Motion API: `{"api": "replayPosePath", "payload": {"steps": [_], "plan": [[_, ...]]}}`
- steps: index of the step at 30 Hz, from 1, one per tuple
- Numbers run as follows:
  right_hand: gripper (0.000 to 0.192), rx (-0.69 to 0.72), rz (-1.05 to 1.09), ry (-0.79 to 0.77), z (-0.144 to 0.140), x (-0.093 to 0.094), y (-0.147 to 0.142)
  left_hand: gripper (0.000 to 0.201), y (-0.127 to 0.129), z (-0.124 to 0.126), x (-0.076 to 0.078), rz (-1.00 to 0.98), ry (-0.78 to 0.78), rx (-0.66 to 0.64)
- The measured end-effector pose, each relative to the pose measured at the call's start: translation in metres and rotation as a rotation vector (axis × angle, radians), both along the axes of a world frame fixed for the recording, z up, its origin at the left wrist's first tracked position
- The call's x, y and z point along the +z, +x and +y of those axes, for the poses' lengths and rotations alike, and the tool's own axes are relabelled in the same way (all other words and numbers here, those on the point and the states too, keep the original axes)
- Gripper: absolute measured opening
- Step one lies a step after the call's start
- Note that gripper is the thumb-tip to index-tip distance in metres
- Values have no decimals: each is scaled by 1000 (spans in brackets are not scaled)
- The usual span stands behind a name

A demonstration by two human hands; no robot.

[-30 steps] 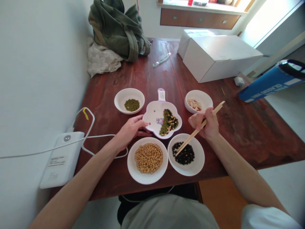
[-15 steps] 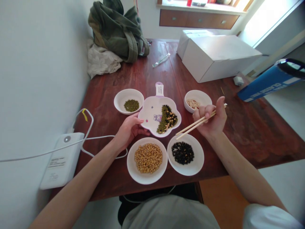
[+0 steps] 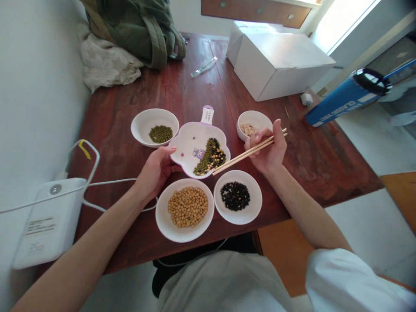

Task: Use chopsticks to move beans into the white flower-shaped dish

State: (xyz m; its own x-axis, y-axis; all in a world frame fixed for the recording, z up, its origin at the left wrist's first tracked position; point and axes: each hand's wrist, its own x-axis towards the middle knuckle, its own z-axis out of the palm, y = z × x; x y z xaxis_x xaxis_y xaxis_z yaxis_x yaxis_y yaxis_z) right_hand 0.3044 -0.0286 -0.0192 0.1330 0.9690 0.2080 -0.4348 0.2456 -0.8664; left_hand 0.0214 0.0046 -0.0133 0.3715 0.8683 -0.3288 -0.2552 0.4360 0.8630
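My left hand grips the left rim of a white flower-shaped dish with a lilac edge, thumb on top and fingers beneath. Mixed green, black and yellow beans lie in its right part. A pair of wooden chopsticks is held in my right hand; their tips are close together by the dish's lower right rim. Nearest me stand a bowl of soybeans and a bowl of black beans. Behind them are a bowl of mung beans and a bowl of pale flat seeds, partly hidden by my right hand.
A white power bank with a cable lies at the left by the wall. Farther back are a green bag, a small clear packet and a white box. A blue bottle stands at the right edge.
The chopstick tips have moved left, from above the black beans to the flower-shaped dish's rim, and closed together. My left hand keeps its grip. The whole view has shifted a little.
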Motion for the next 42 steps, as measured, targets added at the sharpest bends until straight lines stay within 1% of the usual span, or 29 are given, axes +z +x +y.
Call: {"api": "replayPosePath", "payload": {"steps": [5,9,17,20,23,26,28,31,34,36,39,41,42], "plan": [[63,-15,-70,-20,0,0,1,37,-1,0,0,-37,-40,-2],[67,-31,-110,-47,0,-1,0,35,0,-1,0,-54,-60,-1],[74,-2,-133,-14,2,-7,0,32,4,-2,1,-80,-67,69],[78,1,-149,-28,1,-9,-3,38,3,-3,3,-114,-85,94],[80,-42,-171,-38,1,-10,-6,42,3,-4,4,-139,-108,99],[80,-60,-205,22,0,-11,-8,41,3,-5,6,-126,-122,108],[79,-55,-270,89,-1,-11,-7,42,4,-6,7,-106,-109,98],[70,-15,-369,163,-5,-12,-5,46,5,-8,10,-93,-73,72],[55,62,-414,190,-10,-11,-2,49,6,-10,11,-96,-61,61],[49,125,-436,202,-12,-9,0,50,6,-11,11,-97,-67,59],[54,231,-441,210,-14,-6,1,51,5,-10,11,-113,-88,46],[65,270,-421,205,-14,-4,1,53,5,-10,12,-135,-98,36],[71,267,-403,200,-14,-2,0,53,5,-10,12,-144,-98,28]]}}
